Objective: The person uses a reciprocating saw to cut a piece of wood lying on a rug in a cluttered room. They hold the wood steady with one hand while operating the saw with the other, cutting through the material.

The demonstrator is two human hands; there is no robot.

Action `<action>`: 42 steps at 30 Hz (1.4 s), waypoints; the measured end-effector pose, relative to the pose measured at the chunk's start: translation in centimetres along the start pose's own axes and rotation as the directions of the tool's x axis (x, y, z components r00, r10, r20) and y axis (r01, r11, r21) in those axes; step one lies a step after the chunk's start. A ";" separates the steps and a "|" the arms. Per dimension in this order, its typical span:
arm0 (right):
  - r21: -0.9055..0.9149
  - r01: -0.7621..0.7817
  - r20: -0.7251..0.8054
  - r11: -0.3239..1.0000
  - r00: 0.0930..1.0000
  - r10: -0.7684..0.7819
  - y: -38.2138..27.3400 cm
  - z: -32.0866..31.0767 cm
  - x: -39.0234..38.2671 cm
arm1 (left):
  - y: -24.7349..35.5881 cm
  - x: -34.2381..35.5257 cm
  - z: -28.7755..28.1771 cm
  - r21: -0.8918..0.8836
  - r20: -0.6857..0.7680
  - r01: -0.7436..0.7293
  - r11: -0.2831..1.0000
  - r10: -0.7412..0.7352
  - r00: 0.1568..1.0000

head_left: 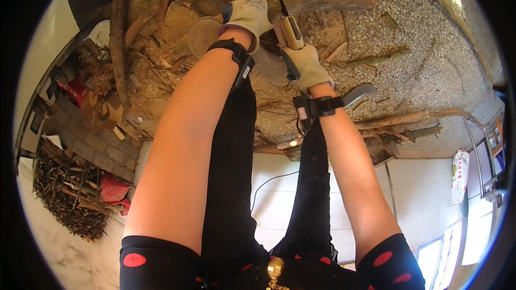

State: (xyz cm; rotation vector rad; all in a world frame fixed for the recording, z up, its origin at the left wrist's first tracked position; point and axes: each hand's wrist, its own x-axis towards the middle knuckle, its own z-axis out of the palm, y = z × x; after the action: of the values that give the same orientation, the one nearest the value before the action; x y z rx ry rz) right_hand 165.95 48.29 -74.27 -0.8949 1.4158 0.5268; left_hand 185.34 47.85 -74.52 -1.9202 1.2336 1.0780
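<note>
My left hand (250,15), in a pale work glove with a dark patch, is closed over a thick branch (328,1) lying across the far side; its fingertips are hidden. In my right hand (305,65), gloved alike, is the beige handle of a saw-like tool (292,31). Its long, narrow dark blade points away from me, past the branch, to the upper edge; I cannot make out teeth. The two hands are apart, the right one nearer to me. Beside my right wrist a curved grey strip (361,93) sticks out. A round, tan, dotted object (203,37) lies partly behind my left wrist.
Long branches (119,32) lie at the far left, and twigs and bark litter the pebbled floor (430,59). Nearer, a long branch (414,117) runs along the edge of white tiles (349,180). A heap of sticks (67,196) is at left, a metal frame (481,150) at right.
</note>
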 end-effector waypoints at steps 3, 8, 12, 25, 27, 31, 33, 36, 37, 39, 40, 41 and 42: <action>0.078 -0.088 0.049 0.993 0.995 0.085 2.2 -0.7 -3.8 | 0.0 0.0 -0.2 -0.015 -0.022 -0.017 1.000 0.017 1.000; -0.422 0.360 -0.009 0.832 0.916 -0.402 8.2 -4.3 -13.8 | 0.1 0.4 0.1 -0.057 0.008 0.008 0.998 -0.008 1.000; -0.551 0.249 0.060 0.796 0.964 -0.261 2.1 -1.5 -4.3 | 0.3 0.4 0.5 -0.010 0.009 -0.004 1.000 0.004 1.000; -0.671 0.403 0.208 0.623 0.908 -0.364 7.2 -3.1 -10.1 | -0.1 1.1 1.6 -0.011 -0.102 -0.052 0.999 0.051 0.993; -0.505 0.251 0.110 0.826 0.968 -0.226 3.7 -1.6 -4.4 | -0.2 1.3 1.9 -0.053 -0.132 -0.029 0.998 0.022 0.991; -0.085 -0.077 0.064 0.993 0.995 0.082 1.0 0.4 0.3 | 0.0 0.6 1.1 -0.049 -0.106 -0.038 0.998 0.033 0.994; -0.204 0.029 0.033 0.979 0.999 -0.023 3.8 -0.3 -3.6 | 0.0 0.2 0.4 -0.024 -0.085 -0.044 0.999 0.042 0.996; -0.374 0.113 -0.043 0.920 0.989 -0.139 8.9 -2.3 -11.5 | 0.3 0.0 -0.2 -0.011 -0.029 -0.037 0.999 0.036 0.999; -0.334 0.118 -0.055 0.935 0.988 -0.145 9.7 -2.7 -12.9 | 0.2 0.1 -0.1 0.004 -0.011 -0.021 1.000 0.021 1.000; -0.275 0.013 -0.085 0.961 0.996 -0.038 9.1 -2.9 -12.3 | 0.1 0.4 0.2 -0.002 0.031 -0.019 1.000 0.019 0.999; -0.353 -0.042 -0.080 0.935 0.997 0.014 7.9 -2.6 -10.5 | 0.2 0.5 0.6 -0.001 0.008 -0.012 1.000 0.012 1.000; -0.558 0.091 0.005 0.825 0.994 -0.106 6.1 -1.8 -7.6 | 0.1 0.8 0.9 -0.006 -0.005 -0.012 1.000 0.012 1.000; -0.395 0.043 -0.014 0.918 0.999 -0.053 4.3 -1.1 -4.7 | -0.1 0.5 1.4 0.052 -0.204 -0.075 0.996 0.084 0.975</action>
State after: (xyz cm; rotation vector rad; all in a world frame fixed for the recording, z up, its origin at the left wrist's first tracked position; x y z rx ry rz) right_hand 161.33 50.80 -70.50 -1.2588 1.3262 0.7841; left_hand 185.15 48.85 -75.66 -2.0027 1.4455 0.9001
